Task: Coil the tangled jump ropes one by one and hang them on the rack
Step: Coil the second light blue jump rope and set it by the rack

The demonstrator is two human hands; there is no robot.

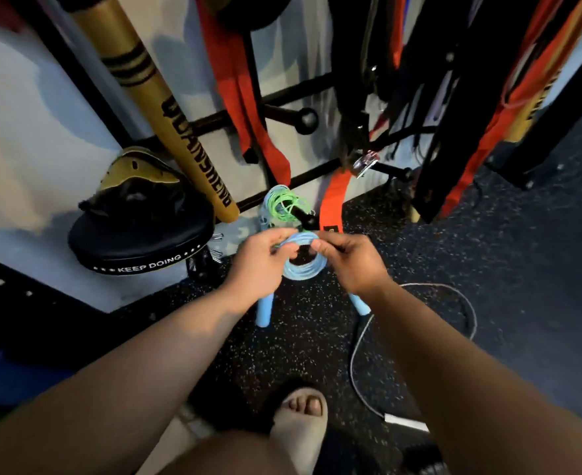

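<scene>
Nearest the camera, below the fingers, a foot in a pale smooth sandal (299, 430) stands on the black speckled rubber floor (275, 354). A thin grey cord with a white handle (354, 354) loops loosely over the floor to the right of the fingers.

The left hand (258, 265) and right hand (351, 262) meet at the top of the light blue plastic jump rope (305, 272), a tidy round coil of many turns. The fingers of both hands are curled narrowly and pinch its upper strands, thumbs in front. Two cylindrical blue handles (264, 311) hang below the wrists.

Just beyond the fingers, a thin green jump rope (284, 204) hangs bundled on a knobbed peg of the black metal rack (293, 92). Left of them lies a round black padded mitt (138, 234) against a gold padded stick (166, 121). Flat orange fabric straps (245, 97) hang above, partly covering the rack bars.
</scene>
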